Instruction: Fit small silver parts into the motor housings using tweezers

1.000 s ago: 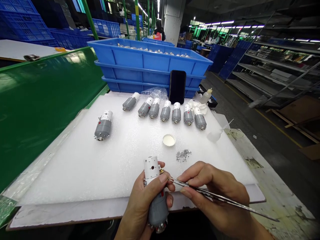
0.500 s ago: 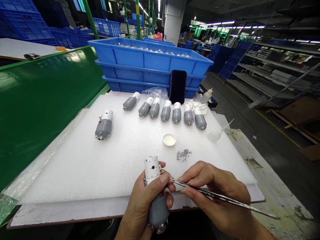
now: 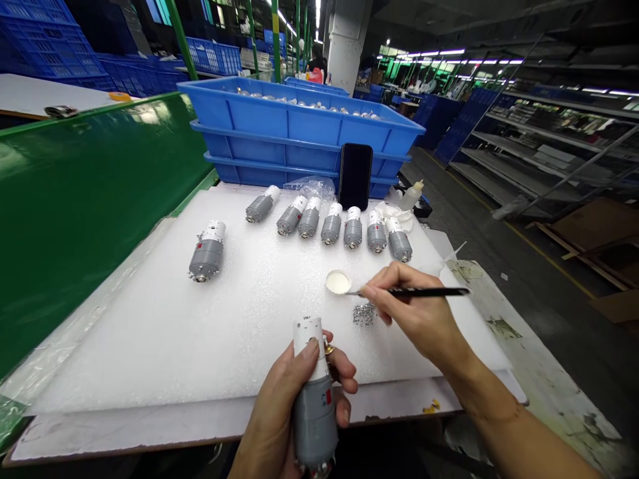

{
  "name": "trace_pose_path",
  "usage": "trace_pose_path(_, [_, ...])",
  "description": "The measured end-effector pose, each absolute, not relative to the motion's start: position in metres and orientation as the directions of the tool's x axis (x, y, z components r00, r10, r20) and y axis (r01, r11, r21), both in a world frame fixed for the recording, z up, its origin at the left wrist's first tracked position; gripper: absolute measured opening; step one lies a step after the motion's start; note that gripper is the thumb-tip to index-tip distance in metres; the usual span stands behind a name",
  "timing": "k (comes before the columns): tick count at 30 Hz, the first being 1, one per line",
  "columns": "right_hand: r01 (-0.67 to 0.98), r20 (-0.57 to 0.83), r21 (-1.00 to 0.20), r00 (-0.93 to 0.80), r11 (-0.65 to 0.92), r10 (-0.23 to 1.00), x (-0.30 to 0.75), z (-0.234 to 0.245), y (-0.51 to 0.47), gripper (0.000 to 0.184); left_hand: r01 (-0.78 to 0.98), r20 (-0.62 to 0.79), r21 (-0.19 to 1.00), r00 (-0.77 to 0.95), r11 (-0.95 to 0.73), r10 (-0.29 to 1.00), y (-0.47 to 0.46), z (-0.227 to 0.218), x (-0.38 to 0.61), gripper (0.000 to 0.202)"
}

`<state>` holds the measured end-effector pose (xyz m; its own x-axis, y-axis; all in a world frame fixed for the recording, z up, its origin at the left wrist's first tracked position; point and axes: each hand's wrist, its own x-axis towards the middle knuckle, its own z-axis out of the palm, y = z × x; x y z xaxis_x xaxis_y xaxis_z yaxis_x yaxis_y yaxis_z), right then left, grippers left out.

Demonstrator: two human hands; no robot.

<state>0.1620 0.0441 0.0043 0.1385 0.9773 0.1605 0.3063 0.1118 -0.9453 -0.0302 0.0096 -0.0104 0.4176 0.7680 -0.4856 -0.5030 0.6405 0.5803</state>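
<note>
A grey-and-white model spacecraft stands tilted in my left hand, its white end up. My thumb lies over the white section, and my fingers curl round the far side. A small gold-coloured part sticks out at its right side, by my fingers. Held nearly level, the tweezers are pinched in my right hand. Their tip is at the right rim of a small round dish of whitish paste; contact is unclear. Just below that hand lies a pile of tiny silvery parts.
Several similar models lie in a row at the back of the white foam sheet, with another model at left. Behind them, a phone leans on stacked blue crates. A squeeze bottle is at back right.
My right hand has moved the tweezers up and away from the model to the dish. My left hand has lowered slightly, still holding the model, with its thumb shifted up onto the white section.
</note>
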Motion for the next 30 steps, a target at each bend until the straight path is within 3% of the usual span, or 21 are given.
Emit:
trace_pose_path(4, [0.378,0.122,-0.924,0.134,0.064,0.983,0.168,-0.007,0.076,0.024,-0.486,-0.495,0.565,0.447,0.667,0.745,0.008,-0.01,-0.032,0.035])
trace_pose_path(11, [0.466,0.087,-0.884,0.099,0.031,0.991,0.164,-0.011,0.085,0.023,-0.427,-0.573,0.673,0.217,0.604,0.791,0.007,0.002,-0.027,0.043])
trace_pose_path(18, [0.487,0.128,-0.871,0.093,0.067,0.987,0.162,-0.015,0.088,0.023,-0.44,-0.578,0.691,0.14,0.573,0.804,0.005,0.009,-0.025,0.038])
trace_pose_path(23, [0.417,0.164,-0.902,0.083,0.115,0.983,0.162,-0.005,0.079,0.024,-0.418,-0.551,0.716,0.152,0.559,0.82,0.005,0.007,-0.027,0.037])
trace_pose_path(30, [0.173,0.218,-0.965,0.096,0.2,0.971,0.163,-0.005,0.061,0.025,-0.4,-0.547,0.694,0.247,0.598,0.8,0.006,0.004,-0.031,0.043])
